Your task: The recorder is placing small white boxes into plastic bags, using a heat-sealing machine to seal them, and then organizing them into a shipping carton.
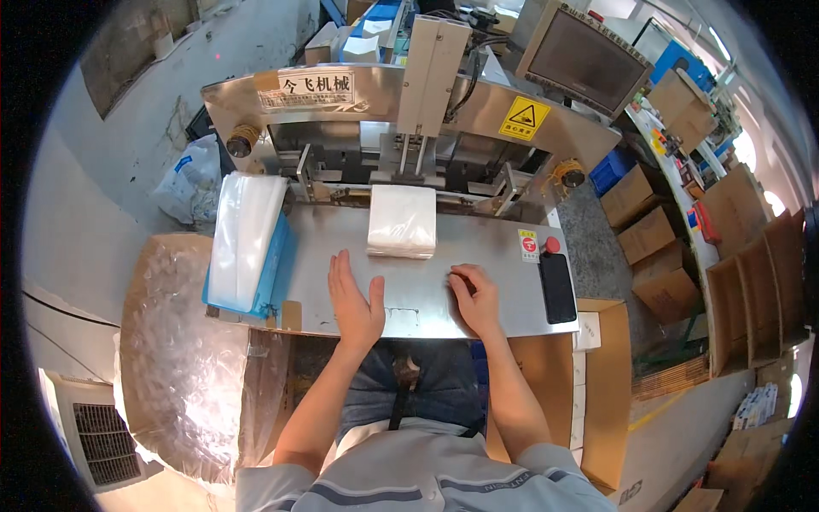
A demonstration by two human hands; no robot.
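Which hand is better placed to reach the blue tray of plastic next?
Probably the left hand: it is nearer the blue tray; the right hand is farther across the metal table.

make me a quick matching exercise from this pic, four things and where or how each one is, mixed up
1. left hand
2. phone
3. squarish stack
4. blue container

A. white, near the middle of the metal table's far side
B. holds translucent plastic sleeves
C. empty, thumb spread
D. black, toward the table's right end

Pairs: 1-C, 2-D, 3-A, 4-B
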